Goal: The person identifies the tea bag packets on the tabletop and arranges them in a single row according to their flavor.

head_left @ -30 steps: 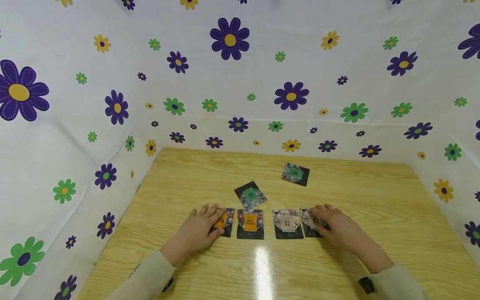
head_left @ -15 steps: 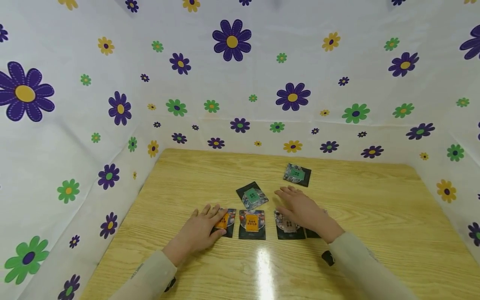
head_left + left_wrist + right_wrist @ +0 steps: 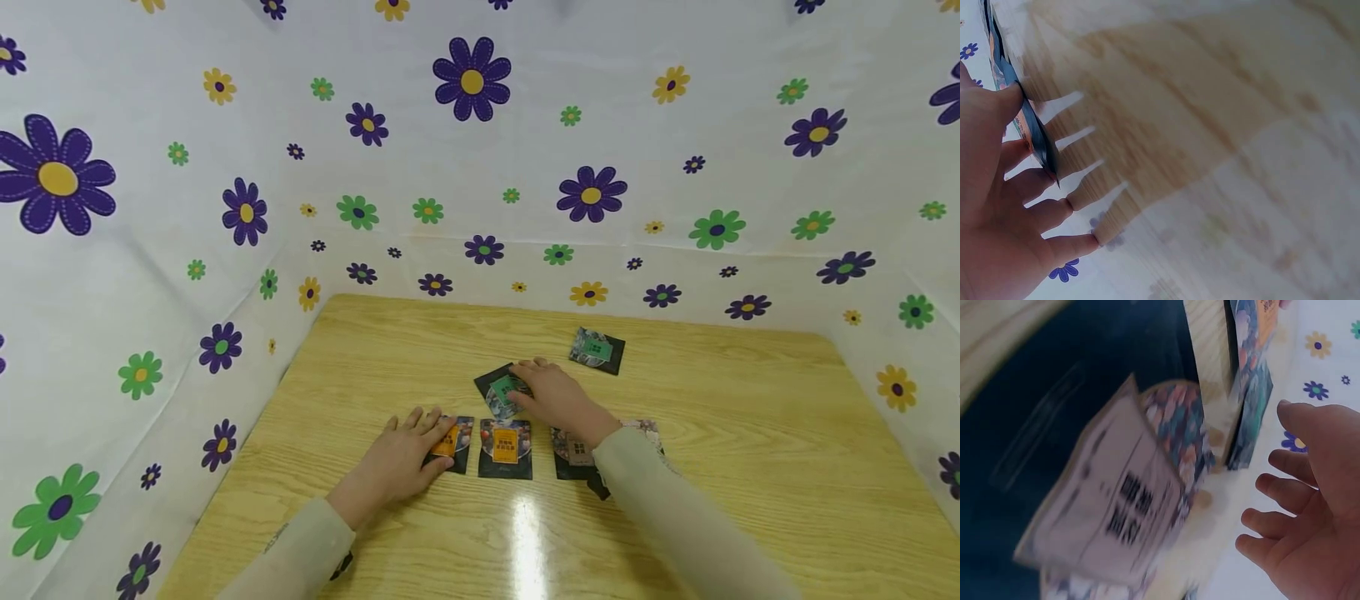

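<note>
Although its index finger and thumb hide much of the left orange-labelled packet (image 3: 462, 446), the left hand (image 3: 400, 458) grasps nothing, its fingers lying spread and straight over and beside it. The right hand (image 3: 558, 396) is also released, fingers apart and slightly bent, above the right side of the tilted green-labelled packet (image 3: 499, 390); whether the fingertips touch it I cannot tell. Both packets lie flat on the wooden surface (image 3: 390, 350).

Just beside the left one, the second orange-labelled packet (image 3: 506, 450) is in full view. Further right, the right sleeve (image 3: 660, 500) covers part of the beige-labelled packet (image 3: 572, 448) and most of its right-hand neighbour (image 3: 647, 428), of which only an upper strip shows. The far green-labelled packet (image 3: 597, 350) lies uncovered towards the back, its small print too fine to read. Both sleeves run out at the lower edge.

From the left wrist, a packet appears almost edge-on, its face barely visible; from the right wrist, a beige-labelled one is cut off and blurred.
</note>
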Available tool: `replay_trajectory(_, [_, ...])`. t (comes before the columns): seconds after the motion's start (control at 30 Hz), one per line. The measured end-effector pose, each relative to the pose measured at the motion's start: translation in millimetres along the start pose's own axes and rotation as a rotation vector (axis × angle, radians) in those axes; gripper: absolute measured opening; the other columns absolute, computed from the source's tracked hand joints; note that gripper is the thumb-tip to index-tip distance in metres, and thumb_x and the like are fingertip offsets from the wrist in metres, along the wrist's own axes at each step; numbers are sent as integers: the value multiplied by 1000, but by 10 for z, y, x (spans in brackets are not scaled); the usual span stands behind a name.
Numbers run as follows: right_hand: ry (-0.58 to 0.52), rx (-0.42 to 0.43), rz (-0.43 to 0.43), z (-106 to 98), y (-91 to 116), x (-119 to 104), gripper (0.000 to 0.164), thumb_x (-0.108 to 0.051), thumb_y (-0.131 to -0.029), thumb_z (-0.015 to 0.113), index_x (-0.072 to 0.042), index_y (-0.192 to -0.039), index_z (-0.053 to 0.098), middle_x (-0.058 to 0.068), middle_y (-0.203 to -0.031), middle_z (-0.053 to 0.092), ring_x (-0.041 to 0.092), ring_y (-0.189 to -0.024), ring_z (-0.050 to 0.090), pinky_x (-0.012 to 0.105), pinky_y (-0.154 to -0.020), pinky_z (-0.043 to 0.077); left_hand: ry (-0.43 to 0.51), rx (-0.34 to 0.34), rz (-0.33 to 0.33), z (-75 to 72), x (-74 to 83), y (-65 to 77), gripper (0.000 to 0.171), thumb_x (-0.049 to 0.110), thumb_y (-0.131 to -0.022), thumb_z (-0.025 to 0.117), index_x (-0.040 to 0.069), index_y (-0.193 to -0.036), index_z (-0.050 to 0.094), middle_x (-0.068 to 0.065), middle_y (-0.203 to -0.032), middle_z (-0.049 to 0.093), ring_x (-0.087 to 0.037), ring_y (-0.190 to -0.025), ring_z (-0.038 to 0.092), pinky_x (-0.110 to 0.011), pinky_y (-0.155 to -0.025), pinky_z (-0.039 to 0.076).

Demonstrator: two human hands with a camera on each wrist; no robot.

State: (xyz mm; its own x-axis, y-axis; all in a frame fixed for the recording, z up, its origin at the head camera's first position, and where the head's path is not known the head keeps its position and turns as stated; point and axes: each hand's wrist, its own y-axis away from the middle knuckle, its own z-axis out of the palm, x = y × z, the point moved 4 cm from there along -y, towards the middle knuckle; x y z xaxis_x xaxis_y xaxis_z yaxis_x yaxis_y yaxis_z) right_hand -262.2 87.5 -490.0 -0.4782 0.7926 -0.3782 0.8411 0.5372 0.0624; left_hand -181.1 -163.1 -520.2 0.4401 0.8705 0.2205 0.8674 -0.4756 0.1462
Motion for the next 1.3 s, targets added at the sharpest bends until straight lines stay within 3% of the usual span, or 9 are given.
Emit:
replay_trajectory(0.2, [1, -25, 25, 107, -128, -59, 57, -35, -109, 59, -1, -154, 52, 23, -158, 52, 52, -152, 36, 65, -125, 31, 16, -2, 3, 11, -13, -6, 68, 56, -108, 51, 23, -166, 38, -11, -170, 38, -44, -156, 35, -72, -120, 33])
replay_trajectory(0.5, [52, -87, 70, 235, -212, -96, 63, -44, -110, 56, -4, -159, 47, 22, -165, 42, 49, -157, 29, 65, -128, 25, 25, -2, 6, 3, -9, 6, 68, 55, -108, 51, 22, -166, 38, -12, -170, 37, -45, -156, 34, -72, -120, 33])
replay_trajectory(0.7, [37, -81, 64, 176, -172, -72, 60, -37, -109, 59, -4, -158, 48, 24, -166, 40, 50, -156, 29, 67, -126, 25, 33, 2, 2, -9, -5, 10, 68, 54, -108, 52, 22, -166, 38, -11, -171, 37, -44, -157, 34, -72, -120, 32])
replay_trajectory(1.0, [79, -35, 137, 47, -62, 171, 73, -42, -106, 65, -5, -163, 39, 23, -167, 39, 51, -157, 28, 67, -126, 26, 24, -1, 3, -14, 10, 9, 68, 54, -108, 52, 22, -166, 37, -11, -171, 37, -44, -157, 34, -72, -120, 33])
replay_trajectory(1.2, [95, -19, 202, -43, 42, 358, 68, -41, -104, 68, -5, -158, 49, 22, -160, 50, 52, -154, 33, 67, -126, 27, 15, -12, -5, -9, 6, 5, 68, 55, -108, 51, 23, -166, 37, -11, -171, 36, -43, -157, 34, -71, -121, 33])
replay_trajectory(1.3, [109, -11, 192, -82, 80, 421, 60, -36, -104, 69, -3, -152, 56, 22, -154, 57, 52, -149, 42, 67, -124, 30, 10, -12, -5, -2, 3, 4, 67, 55, -108, 50, 23, -167, 37, -11, -171, 37, -43, -157, 34, -71, -121, 33])
